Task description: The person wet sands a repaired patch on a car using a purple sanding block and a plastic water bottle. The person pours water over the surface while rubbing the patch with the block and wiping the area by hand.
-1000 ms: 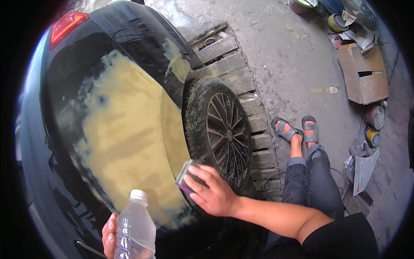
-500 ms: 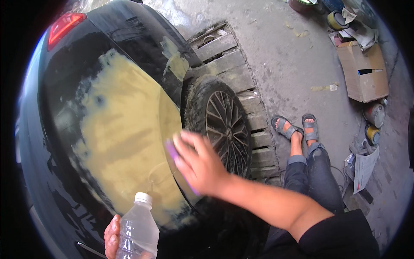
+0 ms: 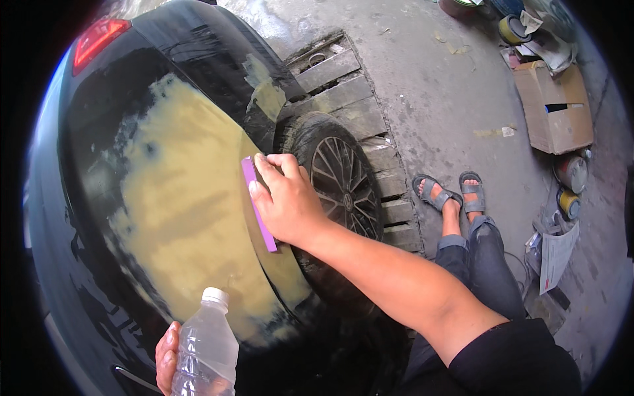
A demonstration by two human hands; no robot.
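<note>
A dark car's rear side panel carries a broad tan filler patch with feathered, uneven edges. At the patch's wheel-arch edge, my right hand is closed on a flat purple sanding block, which lies along the panel. The block's underside is hidden. My left hand, mostly cut off by the lower edge, grips a clear plastic bottle with a white cap. Cloudy liquid shows inside the bottle, which stands upright with a slight tilt before the patch's near part. Right of my right hand is the wheel.
A red tail light is at the far left. Slatted boards cover a floor channel beside the wheel. A cardboard box, tins and papers line the right side. My sandalled feet stand on the concrete floor.
My right hand and the purple sanding block have moved up along the wheel-arch edge, away from me. My left hand and the bottle have shifted slightly left.
</note>
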